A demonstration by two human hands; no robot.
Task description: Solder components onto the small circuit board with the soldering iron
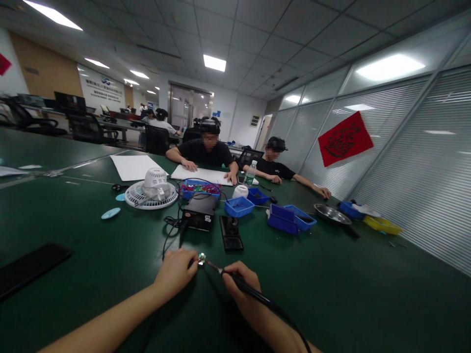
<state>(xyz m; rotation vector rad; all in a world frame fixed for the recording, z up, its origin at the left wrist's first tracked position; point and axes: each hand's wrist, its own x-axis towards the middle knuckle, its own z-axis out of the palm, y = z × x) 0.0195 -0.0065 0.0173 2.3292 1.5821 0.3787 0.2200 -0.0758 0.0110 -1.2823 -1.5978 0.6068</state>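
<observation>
My left hand (179, 268) pinches the left edge of a small green circuit board (201, 259) just above the green table (128, 264). In my right hand (243, 289) is a soldering iron (239, 283), held like a pen by its black handle. The iron's metal tip points left and reaches close to the board; whether they touch I cannot tell. Its cable runs down past my right wrist. Beyond my hands stand the black soldering station (199, 214) and a black iron stand (231, 232).
A white fan part (152, 191) lies at left behind a black phone-like slab (31, 264). Blue trays (239, 206), one holding coloured wires (200, 188), stand mid-table. A metal bowl (332, 214) and yellow tray (382, 225) are at right. Two people (209, 152) sit opposite.
</observation>
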